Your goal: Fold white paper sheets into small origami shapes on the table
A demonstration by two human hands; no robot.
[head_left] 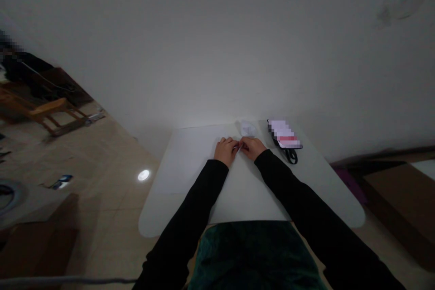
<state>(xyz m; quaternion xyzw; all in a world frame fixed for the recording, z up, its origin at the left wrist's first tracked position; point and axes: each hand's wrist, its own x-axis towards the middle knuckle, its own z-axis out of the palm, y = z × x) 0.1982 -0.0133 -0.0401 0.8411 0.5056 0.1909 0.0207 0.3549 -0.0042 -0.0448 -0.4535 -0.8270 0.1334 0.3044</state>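
Observation:
My left hand (226,150) and my right hand (252,147) meet over the white table (251,195), their fingertips pinched close together. Between them is a small, thin, pale piece (240,147), perhaps paper; its exact kind is too small to make out. Both hands appear to grip it. Just behind the right hand lies a crumpled, see-through white thing (247,128), like a small plastic bag. A large white sheet (186,158) lies flat on the table's left part, next to my left hand.
A phone-like flat thing (284,134) with a black strap (291,156) lies at the back right of the table, its face blurred out. A pale wall (217,54) rises behind. Cardboard boxes (404,199) stand to the right, a wooden chair (50,108) far left.

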